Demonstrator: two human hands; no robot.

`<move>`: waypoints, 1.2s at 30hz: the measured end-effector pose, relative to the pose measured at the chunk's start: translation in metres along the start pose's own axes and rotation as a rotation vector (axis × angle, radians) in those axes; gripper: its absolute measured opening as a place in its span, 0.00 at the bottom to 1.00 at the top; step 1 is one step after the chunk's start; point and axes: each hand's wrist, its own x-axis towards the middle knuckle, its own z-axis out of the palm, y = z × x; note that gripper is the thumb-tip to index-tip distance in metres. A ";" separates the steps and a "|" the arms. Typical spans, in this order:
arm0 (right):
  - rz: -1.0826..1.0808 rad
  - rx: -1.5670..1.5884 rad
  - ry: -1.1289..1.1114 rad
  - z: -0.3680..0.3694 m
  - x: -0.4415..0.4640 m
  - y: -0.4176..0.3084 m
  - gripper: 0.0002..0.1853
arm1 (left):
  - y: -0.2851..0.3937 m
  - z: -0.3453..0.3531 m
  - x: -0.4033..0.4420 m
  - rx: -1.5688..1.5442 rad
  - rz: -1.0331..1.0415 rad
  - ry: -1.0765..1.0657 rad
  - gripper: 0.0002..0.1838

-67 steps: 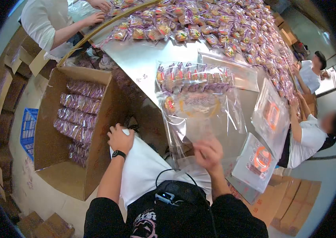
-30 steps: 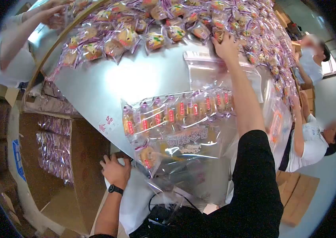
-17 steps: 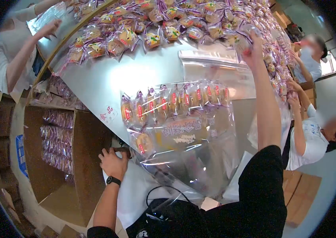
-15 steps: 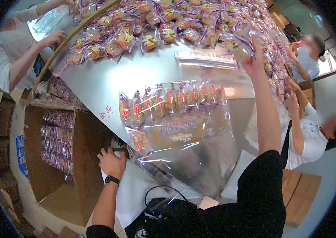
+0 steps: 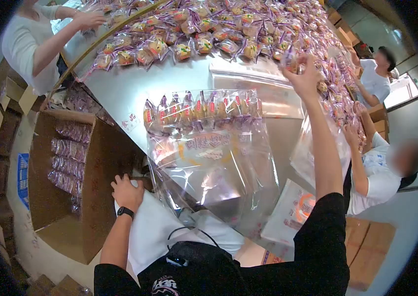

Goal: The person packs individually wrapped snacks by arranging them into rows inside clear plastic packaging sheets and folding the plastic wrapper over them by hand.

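Shiny silver-grey tabletop (image 5: 122, 89) spans the middle; over it, the right hand (image 5: 306, 78) pinches a small clear-and-purple wrapped packet (image 5: 289, 59) beside a heap of similar packets (image 5: 184, 27); nearer lies a clear printed plastic bag (image 5: 209, 143), a row of packets at its far end; the left hand (image 5: 128, 193), fingers spread, rests on a white-trousered leg (image 5: 145, 224) beside an open brown cardboard box (image 5: 103, 172).

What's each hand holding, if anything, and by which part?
Right hand: a wrapped packet, apparently by its near side. Left hand: nothing, resting on the knee.
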 end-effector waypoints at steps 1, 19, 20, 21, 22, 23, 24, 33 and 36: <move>-0.010 -0.072 -0.027 0.012 0.003 0.005 0.33 | 0.000 -0.002 0.000 0.006 -0.006 -0.010 0.32; 0.147 -0.194 -0.906 0.164 0.111 0.016 0.56 | 0.023 -0.011 0.041 -0.072 0.058 -0.164 0.23; 0.160 -0.224 -0.927 0.163 0.111 0.008 0.55 | 0.022 -0.009 0.042 -0.056 0.061 -0.145 0.23; 0.109 -0.208 -0.892 0.166 0.109 0.016 0.54 | 0.021 -0.004 0.042 -0.041 0.074 -0.105 0.22; 0.058 -0.191 -0.857 0.167 0.105 0.025 0.53 | 0.019 0.000 0.040 -0.024 0.085 -0.066 0.20; 0.005 -0.176 -0.821 0.167 0.104 0.032 0.52 | 0.016 0.002 0.039 -0.011 0.095 -0.025 0.19; 0.067 -0.123 -0.847 0.163 0.104 0.028 0.51 | 0.015 0.000 0.039 -0.013 0.093 -0.044 0.19; 0.377 0.279 -0.735 0.108 0.093 0.011 0.43 | 0.003 0.001 0.033 -0.007 0.020 -0.078 0.21; 0.679 0.621 -0.850 0.079 0.116 -0.001 0.35 | 0.004 -0.002 0.036 -0.019 -0.003 -0.109 0.21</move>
